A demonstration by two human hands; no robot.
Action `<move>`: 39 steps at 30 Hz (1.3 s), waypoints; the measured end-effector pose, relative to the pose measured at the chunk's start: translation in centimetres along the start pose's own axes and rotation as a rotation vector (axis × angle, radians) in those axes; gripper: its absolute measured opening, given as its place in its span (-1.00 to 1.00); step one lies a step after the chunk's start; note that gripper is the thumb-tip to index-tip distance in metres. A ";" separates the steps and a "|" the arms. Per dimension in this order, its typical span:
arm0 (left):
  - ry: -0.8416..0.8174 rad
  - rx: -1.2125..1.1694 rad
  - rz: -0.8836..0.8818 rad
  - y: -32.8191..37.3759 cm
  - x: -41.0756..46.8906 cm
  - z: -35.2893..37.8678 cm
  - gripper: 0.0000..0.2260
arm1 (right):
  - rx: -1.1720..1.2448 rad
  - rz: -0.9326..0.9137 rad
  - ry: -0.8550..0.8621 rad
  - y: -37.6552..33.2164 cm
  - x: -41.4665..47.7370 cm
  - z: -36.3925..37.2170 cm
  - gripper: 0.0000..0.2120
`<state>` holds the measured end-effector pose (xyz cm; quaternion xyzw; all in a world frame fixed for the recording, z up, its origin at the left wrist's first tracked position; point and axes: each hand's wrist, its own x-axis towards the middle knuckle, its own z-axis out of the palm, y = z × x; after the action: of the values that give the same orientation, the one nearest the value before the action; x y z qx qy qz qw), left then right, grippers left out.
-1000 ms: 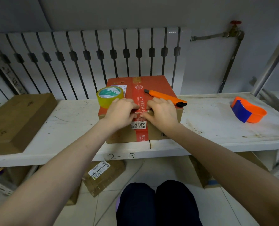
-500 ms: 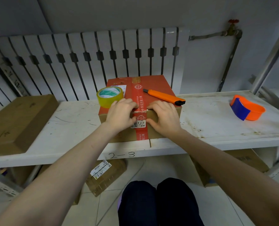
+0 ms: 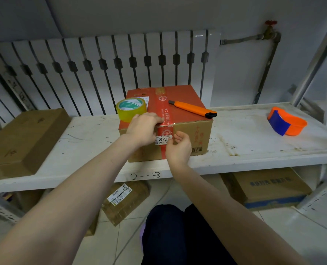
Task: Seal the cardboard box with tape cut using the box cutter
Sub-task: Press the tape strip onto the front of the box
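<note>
Half a second ago both hands lay side by side on the near top edge of the cardboard box (image 3: 195, 134). Now only the left hand (image 3: 142, 129) is there, its fingers bent over the edge and pressing on the red tape strip (image 3: 161, 106). The right hand (image 3: 179, 150) has dropped to the front face just below the left one, with its fingers loosely curled against the strip. Whether it pinches the tape cannot be told. The box has not shifted on the white shelf (image 3: 245, 138). The box cutter (image 3: 192, 109) lies on the lid beyond the right hand, and the yellow tape roll (image 3: 131, 109) sits just beyond the left hand. A white label (image 3: 163, 140) between the hands reads "873", its last digit covered. A barcode (image 3: 196, 150) is printed right of the right hand. The shelf edge below the hands is marked "2-3" (image 3: 145, 175). An orange and blue dispenser (image 3: 287, 124) lies well to the right.
</note>
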<state>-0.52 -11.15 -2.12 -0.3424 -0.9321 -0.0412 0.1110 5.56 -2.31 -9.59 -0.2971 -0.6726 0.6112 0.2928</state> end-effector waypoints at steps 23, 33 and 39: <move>-0.029 -0.010 -0.016 0.5 -0.2 -0.2 -0.47 | 0.135 0.086 0.117 -0.4 0.3 0.6 -0.83; -0.038 -0.019 -0.017 0.5 -0.3 -0.3 -0.47 | -0.174 -0.008 0.134 -0.3 0.5 1.0 -0.89; -0.073 0.016 -0.020 0.5 0.1 -0.6 -0.50 | -0.328 -0.194 0.102 -0.6 -0.2 1.8 -0.90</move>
<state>-0.22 -10.79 -1.51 -0.3334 -0.9392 -0.0225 0.0792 4.29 -3.69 -9.17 -0.3052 -0.7728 0.4467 0.3318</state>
